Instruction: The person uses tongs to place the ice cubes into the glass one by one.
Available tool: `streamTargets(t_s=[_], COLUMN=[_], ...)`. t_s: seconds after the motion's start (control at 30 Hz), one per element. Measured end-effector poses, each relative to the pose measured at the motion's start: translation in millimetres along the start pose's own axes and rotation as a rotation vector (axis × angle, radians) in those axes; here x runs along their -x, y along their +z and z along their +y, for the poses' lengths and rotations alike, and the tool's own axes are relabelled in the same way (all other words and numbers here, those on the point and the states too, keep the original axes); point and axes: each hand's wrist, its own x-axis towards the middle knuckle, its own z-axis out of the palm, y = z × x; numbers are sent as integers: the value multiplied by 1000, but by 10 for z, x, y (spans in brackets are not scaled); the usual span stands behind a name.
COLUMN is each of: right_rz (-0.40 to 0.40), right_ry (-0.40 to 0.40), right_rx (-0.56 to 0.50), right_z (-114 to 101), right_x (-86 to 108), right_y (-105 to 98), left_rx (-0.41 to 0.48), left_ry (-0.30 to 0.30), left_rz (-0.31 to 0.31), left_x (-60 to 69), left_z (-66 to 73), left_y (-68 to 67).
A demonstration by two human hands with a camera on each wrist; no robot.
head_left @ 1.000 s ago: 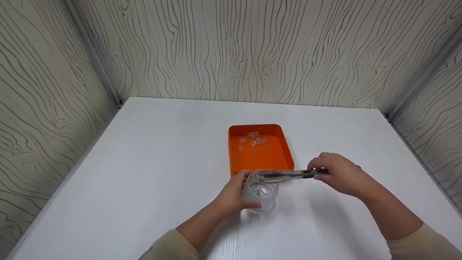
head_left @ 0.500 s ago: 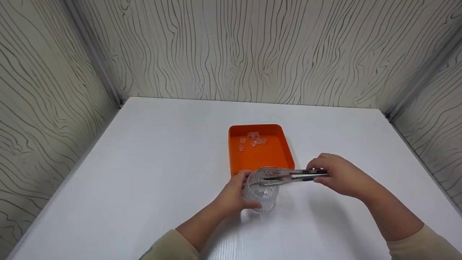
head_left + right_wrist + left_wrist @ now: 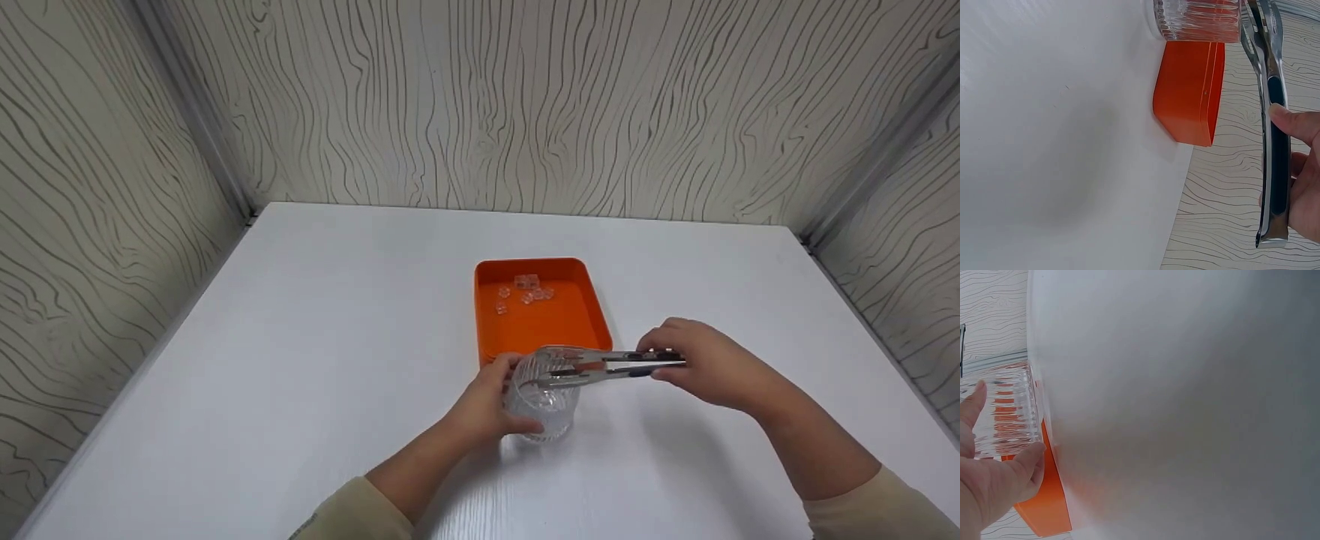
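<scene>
My left hand (image 3: 480, 409) grips a clear ribbed glass (image 3: 553, 420) that stands on the white table, fingers behind it and thumb across the near side. The left wrist view shows the same thumb and fingers around the ribbed wall. With my right hand (image 3: 697, 360) I hold metal tongs (image 3: 622, 356) with dark grip inlays, thumb on one arm and fingers on the other. The tongs' heads are parted over the glass's mouth; I see no cube between them. What lies inside the glass is hard to make out through the ribbing.
Just behind the glass sits an orange tray (image 3: 540, 328). Several small clear cubes (image 3: 527, 282) lie toward its far end. Wood-grain patterned panels (image 3: 480, 105) enclose the table (image 3: 337, 315) at the back and both sides.
The tongs' arms, close together a second ago, have spread apart above the glass. My left hand, the glass and the tray have stayed in place.
</scene>
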Motion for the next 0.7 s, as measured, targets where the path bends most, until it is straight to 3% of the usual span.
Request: streamTargets(t_s=[0.37,0.7], right_rz=[4,13], right_ry=[-17,22], right_rx=[-9,-33], right_z=[-5,6], right_x=[-3,-38], right_y=[-26,-52], left_rx=[-8,-19], left_ry=[9,0], left_rz=[-1,-2], left_x=[-16,-17], left_z=[-11,-5], left_y=[3,0])
